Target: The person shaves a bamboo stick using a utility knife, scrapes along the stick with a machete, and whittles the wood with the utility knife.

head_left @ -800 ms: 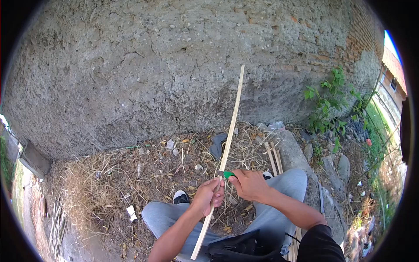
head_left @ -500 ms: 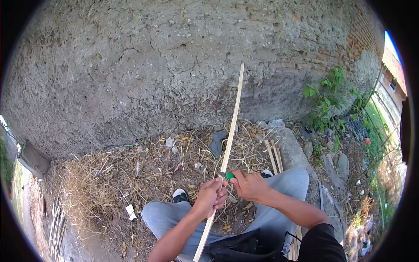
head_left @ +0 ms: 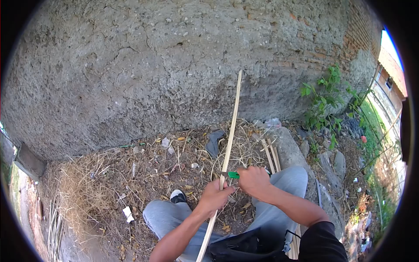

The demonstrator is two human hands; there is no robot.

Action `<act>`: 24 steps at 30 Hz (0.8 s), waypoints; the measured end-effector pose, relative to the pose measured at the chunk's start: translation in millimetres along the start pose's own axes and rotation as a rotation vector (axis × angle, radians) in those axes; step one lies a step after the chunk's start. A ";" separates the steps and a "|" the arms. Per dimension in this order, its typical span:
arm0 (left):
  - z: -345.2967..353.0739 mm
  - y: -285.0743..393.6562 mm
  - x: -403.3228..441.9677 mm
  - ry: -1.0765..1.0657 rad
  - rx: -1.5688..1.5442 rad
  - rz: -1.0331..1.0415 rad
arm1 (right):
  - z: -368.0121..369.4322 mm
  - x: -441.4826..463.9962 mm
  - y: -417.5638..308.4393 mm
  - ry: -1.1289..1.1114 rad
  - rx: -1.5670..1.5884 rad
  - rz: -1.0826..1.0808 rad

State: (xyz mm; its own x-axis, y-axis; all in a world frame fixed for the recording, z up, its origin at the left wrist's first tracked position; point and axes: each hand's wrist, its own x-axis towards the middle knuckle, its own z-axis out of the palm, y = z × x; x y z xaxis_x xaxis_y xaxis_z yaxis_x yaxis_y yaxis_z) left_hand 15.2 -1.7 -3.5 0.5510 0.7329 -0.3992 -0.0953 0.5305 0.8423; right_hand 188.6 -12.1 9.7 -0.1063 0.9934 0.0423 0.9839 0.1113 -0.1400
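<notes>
A long, pale bamboo strip (head_left: pixel 231 131) runs from between my legs up toward the wall, its far end leaning slightly right. My left hand (head_left: pixel 214 195) is wrapped around the strip, thumb on its right side. Just above that thumb, a knife with a green handle (head_left: pixel 233 175) lies across the strip, its short dark blade touching the wood. My right hand (head_left: pixel 254 180) is closed on the knife's handle, near my right knee. Fine detail at the blade's edge is too small to make out.
A rough wall (head_left: pixel 174 65) rises in front. Straw and thin shavings (head_left: pixel 91 187) litter the ground, with a dark cloth scrap (head_left: pixel 214 143) ahead. More strips (head_left: pixel 271 156) lie by a concrete ledge (head_left: pixel 291 148) beyond my right knee. A leafy plant (head_left: pixel 324 98) grows at right.
My right hand has shifted slightly right and up with the knife, and more of its green handle shows. My left thumb now points toward the blade. The strip's far end sits a little lower.
</notes>
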 end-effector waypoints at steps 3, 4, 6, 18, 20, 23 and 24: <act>-4.2 -16.5 9.2 0.101 0.277 0.106 | 8.2 5.8 4.4 0.029 -0.053 0.020; -4.7 -19.1 9.8 0.134 0.411 0.194 | 14.4 7.8 8.9 0.065 -0.061 -0.011; -4.8 -16.2 7.5 0.166 0.550 0.284 | 19.6 7.3 13.1 0.104 -0.066 -0.041; -9.0 4.9 -8.3 0.081 -0.091 -0.037 | 18.0 8.9 -1.3 0.135 0.024 -0.041; -7.2 -7.7 -2.2 0.191 0.106 0.034 | 19.7 10.2 -1.1 0.093 -0.043 -0.014; -8.0 -13.4 3.2 0.185 0.198 0.098 | 42.6 19.3 10.2 0.207 -0.049 0.000; -8.0 -11.9 3.8 0.183 0.202 0.099 | 42.9 21.8 11.6 0.210 -0.047 0.002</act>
State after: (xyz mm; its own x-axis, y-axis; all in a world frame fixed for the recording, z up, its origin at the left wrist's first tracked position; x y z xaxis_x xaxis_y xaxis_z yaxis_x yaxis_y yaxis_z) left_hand 11.8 -1.8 -18.0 0.3864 0.8515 -0.3546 0.0361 0.3702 0.9282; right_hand 191.5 11.9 -33.4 -0.0767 0.9656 0.2484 0.9903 0.1028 -0.0938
